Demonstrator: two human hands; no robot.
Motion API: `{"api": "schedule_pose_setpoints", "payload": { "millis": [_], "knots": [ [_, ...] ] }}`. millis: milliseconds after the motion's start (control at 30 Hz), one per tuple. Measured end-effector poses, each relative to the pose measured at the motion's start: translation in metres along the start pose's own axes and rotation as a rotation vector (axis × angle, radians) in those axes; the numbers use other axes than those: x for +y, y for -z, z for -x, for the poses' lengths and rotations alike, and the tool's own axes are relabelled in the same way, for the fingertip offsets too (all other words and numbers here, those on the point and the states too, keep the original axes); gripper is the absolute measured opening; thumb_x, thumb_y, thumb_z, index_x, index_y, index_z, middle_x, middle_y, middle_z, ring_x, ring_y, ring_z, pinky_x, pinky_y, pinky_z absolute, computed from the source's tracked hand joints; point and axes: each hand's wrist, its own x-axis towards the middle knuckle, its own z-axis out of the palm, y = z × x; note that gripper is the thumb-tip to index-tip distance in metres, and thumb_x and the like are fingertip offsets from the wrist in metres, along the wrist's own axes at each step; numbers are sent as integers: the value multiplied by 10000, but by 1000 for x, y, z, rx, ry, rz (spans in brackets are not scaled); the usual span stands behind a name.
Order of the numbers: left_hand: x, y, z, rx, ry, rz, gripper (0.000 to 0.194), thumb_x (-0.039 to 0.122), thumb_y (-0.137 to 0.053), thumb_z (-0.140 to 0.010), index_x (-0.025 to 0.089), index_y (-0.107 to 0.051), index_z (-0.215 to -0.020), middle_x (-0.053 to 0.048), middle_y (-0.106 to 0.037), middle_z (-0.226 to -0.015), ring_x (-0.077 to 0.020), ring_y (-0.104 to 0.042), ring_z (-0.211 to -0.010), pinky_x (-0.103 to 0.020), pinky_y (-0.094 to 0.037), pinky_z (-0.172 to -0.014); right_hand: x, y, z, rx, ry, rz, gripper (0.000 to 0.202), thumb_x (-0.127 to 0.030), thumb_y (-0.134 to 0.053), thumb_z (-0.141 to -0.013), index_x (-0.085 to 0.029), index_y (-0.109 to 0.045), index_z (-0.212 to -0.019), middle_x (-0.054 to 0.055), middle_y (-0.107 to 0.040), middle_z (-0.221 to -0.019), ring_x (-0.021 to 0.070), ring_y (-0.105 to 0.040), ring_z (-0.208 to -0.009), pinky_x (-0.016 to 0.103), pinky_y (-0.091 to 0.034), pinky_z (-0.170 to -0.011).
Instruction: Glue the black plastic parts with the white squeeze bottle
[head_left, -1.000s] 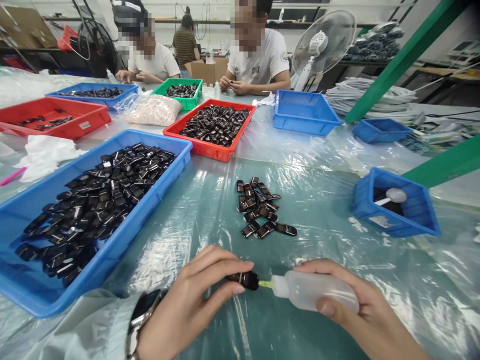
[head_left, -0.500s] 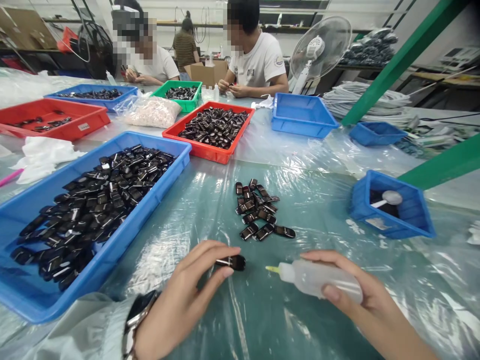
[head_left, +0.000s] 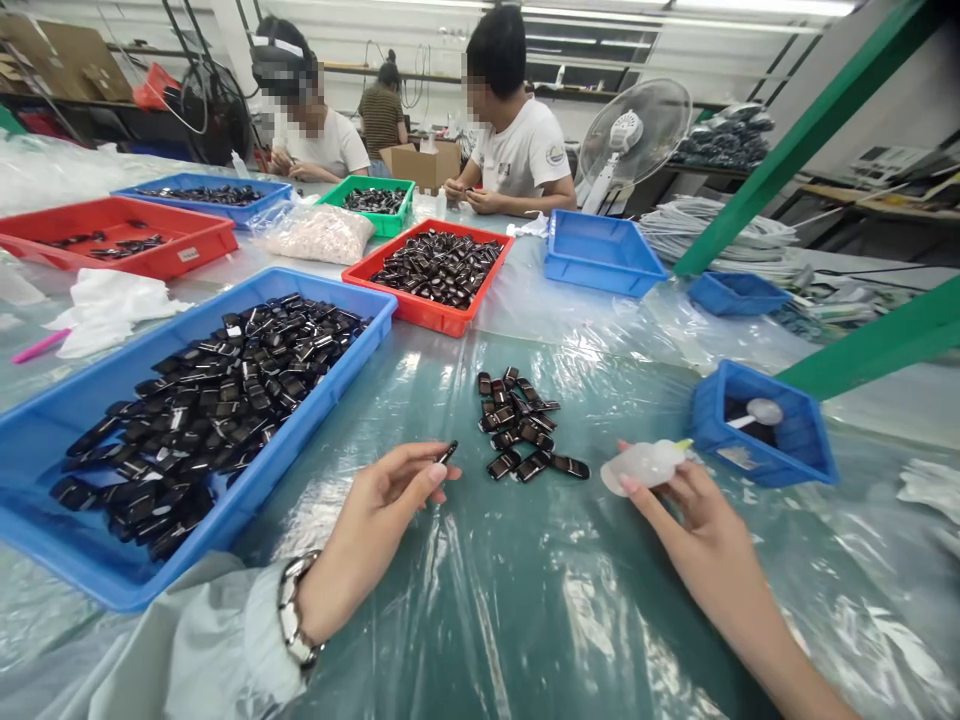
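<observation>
My left hand [head_left: 397, 505] pinches a small black plastic piece [head_left: 448, 452] between thumb and fingers, seen nearly edge-on. To the right, my right hand [head_left: 686, 510] holds a translucent squeeze bottle [head_left: 641, 465] with a yellow-green tip. The bottle lies across the fingers, its tip turned to the right, away from the left hand. Between and beyond my hands lies a small pile of black oblong pieces [head_left: 517, 425] on the plastic-covered table [head_left: 510, 600]. Left of my left hand stands a long blue tray [head_left: 300, 430] heaped with similar black pieces.
A red tray [head_left: 442, 325] of black pieces stands beyond the pile. At right, a small blue bin [head_left: 780, 455] holds a white spoon [head_left: 763, 412], near a green post [head_left: 885, 340]. Two co-workers [head_left: 525, 150] sit across the table. A bag of pale bits [head_left: 319, 235] lies at back left.
The bottle has swung round, its tip now pointing right rather than at the black piece. Both hands have moved farther forward over the table, and the left hand's piece has turned edge-on.
</observation>
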Motion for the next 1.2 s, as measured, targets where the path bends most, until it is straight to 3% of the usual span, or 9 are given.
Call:
{"api": "schedule_pose_setpoints", "payload": {
  "millis": [67,133,233,333,433,567,733,967,1200],
  "knots": [
    [0,-2,1,-15,-16,3,274,353,-564,-869,168,-604,-1067,-66,-718,-935,-180,-646,-796,-304,-515,-738,-3,1,7,165,84,45,453,-447,-663,-754,-241,-484,-1116,106,-594,-1086,302,-590,-990,497,-462,-852],
    [0,-3,3,-31,-34,2,258,345,-568,-866,176,-604,-1058,-65,-708,-964,-191,-642,-856,-319,-507,-781,-11,2,17,250,204,115,344,-363,-640,-801,-257,-483,-1088,62,-542,-987,264,-556,-912,456,-436,-828],
    [-2,-5,5,-60,-52,-7,240,350,-546,-884,193,-598,-1058,-51,-698,-953,-194,-640,-867,-330,-497,-798,-30,-9,32,19,389,216,66,-212,-603,-840,-253,-595,-891,14,-578,-804,204,-573,-744,342,-463,-698],
    [-3,-6,7,-85,-62,-26,227,358,-543,-891,208,-598,-1052,-44,-689,-942,-198,-639,-851,-337,-499,-786,-43,-33,37,-208,482,260,103,-187,-567,-863,-225,-648,-914,30,-677,-821,201,-634,-750,316,-500,-672],
    [-4,-6,7,-100,-74,-44,222,357,-538,-895,213,-593,-1055,-47,-684,-975,-206,-637,-885,-341,-499,-797,-46,-56,31,-262,481,325,175,-201,-492,-903,-190,-662,-947,81,-696,-870,248,-640,-802,376,-500,-693],
    [-6,-6,7,-126,-96,-61,215,343,-527,-903,207,-594,-1056,-52,-687,-984,-212,-633,-931,-334,-498,-801,-44,-70,20,-281,407,369,263,-221,-416,-916,-174,-669,-865,125,-656,-836,307,-597,-795,442,-468,-666],
    [-8,-6,10,-126,-119,-106,197,318,-551,-891,226,-598,-1059,-35,-673,-976,-199,-618,-898,-313,-492,-773,-49,-68,15,-338,262,231,205,-219,-442,-878,-193,-631,-802,109,-609,-834,309,-547,-819,453,-422,-700],
    [-6,-7,20,-94,-309,-276,181,303,-563,-903,277,-594,-1080,-10,-652,-931,-174,-602,-822,-282,-503,-735,-73,-47,22,-546,-125,-284,157,-362,-533,-886,-212,-577,-861,19,-613,-773,160,-595,-672,306,-501,-646],
    [-6,-6,22,-126,-482,-369,169,225,-519,-933,258,-564,-1092,-27,-657,-987,-179,-616,-894,-296,-495,-780,-85,-48,38,-755,-412,-698,165,-367,-579,-883,-220,-592,-810,-45,-560,-666,91,-569,-639,219,-496,-641]
  ]
}}
